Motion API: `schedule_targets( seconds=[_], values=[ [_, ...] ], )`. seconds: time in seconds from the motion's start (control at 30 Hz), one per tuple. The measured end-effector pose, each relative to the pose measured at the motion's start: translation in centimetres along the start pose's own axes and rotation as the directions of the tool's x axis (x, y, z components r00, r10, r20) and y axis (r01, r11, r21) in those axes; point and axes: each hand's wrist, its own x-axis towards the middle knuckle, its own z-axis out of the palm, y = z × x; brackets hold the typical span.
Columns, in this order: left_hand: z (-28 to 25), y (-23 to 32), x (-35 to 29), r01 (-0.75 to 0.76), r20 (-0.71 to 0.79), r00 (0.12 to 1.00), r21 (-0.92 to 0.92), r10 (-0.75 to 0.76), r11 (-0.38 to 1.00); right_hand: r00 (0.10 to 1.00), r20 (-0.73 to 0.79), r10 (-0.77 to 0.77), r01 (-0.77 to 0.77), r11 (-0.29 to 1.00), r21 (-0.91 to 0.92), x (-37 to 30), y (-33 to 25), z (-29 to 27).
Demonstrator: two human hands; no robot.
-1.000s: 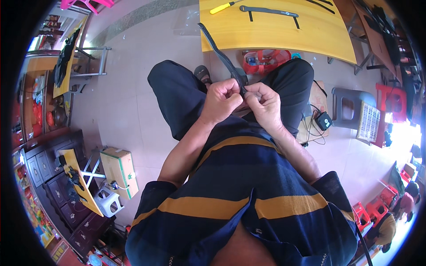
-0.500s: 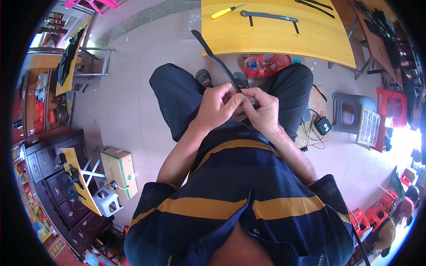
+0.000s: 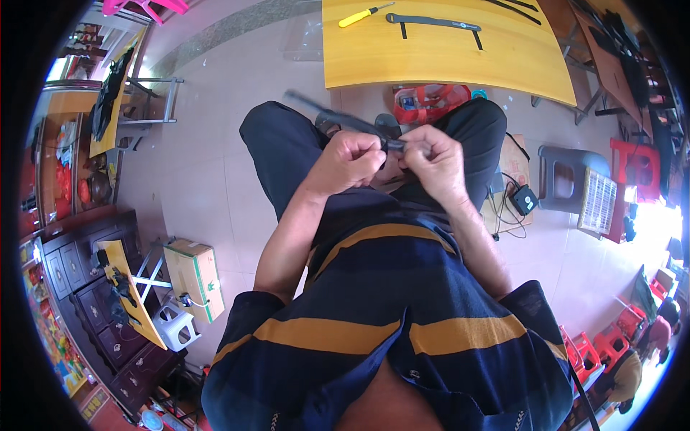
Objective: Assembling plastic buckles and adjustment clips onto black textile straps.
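Observation:
A long, narrow black strap (image 3: pixel 325 110) is held between my hands above my lap, its free end blurred and sticking out to the far left. My left hand (image 3: pixel 348 162) is closed around the strap just left of the middle. Close beside it, my right hand (image 3: pixel 436 164) pinches the strap's near end between thumb and fingers. Part of that end is hidden by the fingers. Beyond my knees, on the yellow table (image 3: pixel 431 65), lie a yellow-handled screwdriver (image 3: pixel 357 17) and a dark grey strap (image 3: pixel 433 23) with two short black strips sticking out from it.
More black straps (image 3: pixel 517 10) lie at the table's far right. Below its near edge sits a red bag (image 3: pixel 422 106). To my right are a black adapter with cables (image 3: pixel 524 200) and a grey stool (image 3: pixel 568 176); a cardboard box (image 3: pixel 195 276) stands at left.
The strap's free end has swung down and to the left. My hands have moved slightly apart, the right one shifting right, and a short stretch of strap now shows between them.

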Motion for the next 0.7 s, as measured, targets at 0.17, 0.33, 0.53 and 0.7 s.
schedule_targets(
  seconds=[0.17, 0.33, 0.53, 0.7],
  values=[
    [-2.8, -0.3, -1.3, 0.086, 0.148, 0.988, -0.267, -0.047, 0.96, 0.998, -0.022, -0.051, 0.048, 0.993, -0.105, 1.8, 0.1, -4.8],
    [-7.1, -1.9, -4.0, -0.091, 0.127, 0.976, -0.496, 0.176, 0.863, 0.98, -0.179, -0.088, 0.047, 0.975, -0.219, 3.5, -0.6, -11.8],
    [-11.5, -2.5, -9.2, -0.509, -0.347, 0.812, -0.815, 0.469, 0.278, 0.931, -0.298, -0.212, 0.116, 0.945, -0.307, 4.8, -1.7, -17.9],
    [-14.8, 2.6, -15.3, -0.711, -0.539, 0.636, -0.687, 0.552, 0.148, 0.866, -0.407, -0.29, 0.164, 0.934, -0.316, 3.5, -3.9, -22.1]
  ],
)
